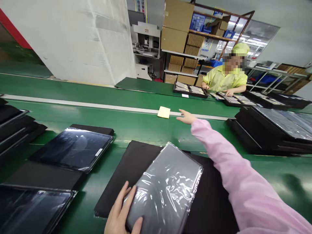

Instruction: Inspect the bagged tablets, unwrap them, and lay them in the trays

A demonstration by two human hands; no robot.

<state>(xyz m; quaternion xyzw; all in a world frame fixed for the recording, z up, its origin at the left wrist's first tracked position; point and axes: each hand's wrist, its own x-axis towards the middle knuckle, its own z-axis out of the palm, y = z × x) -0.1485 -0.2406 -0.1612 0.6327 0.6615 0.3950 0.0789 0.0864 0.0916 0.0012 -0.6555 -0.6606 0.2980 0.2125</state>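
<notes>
A flat grey tablet (165,185) in clear, shiny plastic film lies at an angle on a black foam sheet (207,195) in front of me. My left hand (123,211) grips its lower left edge, with fingers along the side and the thumb over the film. Stretched out over the green bench, my right hand (187,117) is open and holds nothing. Just left of its fingertips lies a small pale yellow paper (164,112), with a gap between them. The pink sleeve (231,165) covers my right arm.
To the left lie dark-screened tablets (75,146) on black foam, beside stacked foam sheets (17,130). More wrapped panels on black trays (268,133) are piled at right. Across the bench, a co-worker in yellow (224,78) handles black trays (190,89). Shelves with cardboard boxes (176,39) stand behind.
</notes>
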